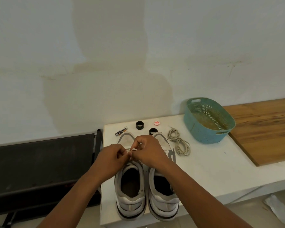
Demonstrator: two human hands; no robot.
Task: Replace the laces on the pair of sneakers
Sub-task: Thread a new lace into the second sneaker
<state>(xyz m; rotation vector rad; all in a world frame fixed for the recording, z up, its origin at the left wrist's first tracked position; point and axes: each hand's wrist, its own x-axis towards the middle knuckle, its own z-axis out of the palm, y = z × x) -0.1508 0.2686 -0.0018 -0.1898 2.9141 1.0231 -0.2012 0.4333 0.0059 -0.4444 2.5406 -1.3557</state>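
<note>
Sneakers [146, 186] sit paired on my counter [204, 170], left hand [112, 157] and right hand [148, 151] each pinching a white lace [133, 149] above the left shoe's tongue.

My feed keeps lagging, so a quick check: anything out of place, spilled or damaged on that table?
Nothing spilled or broken. The teal basket looks stained brown inside. Two greyish lace bundles lie loose right of the sneakers. Both hands, left and right, pinch a white lace over the left shoe.
</note>
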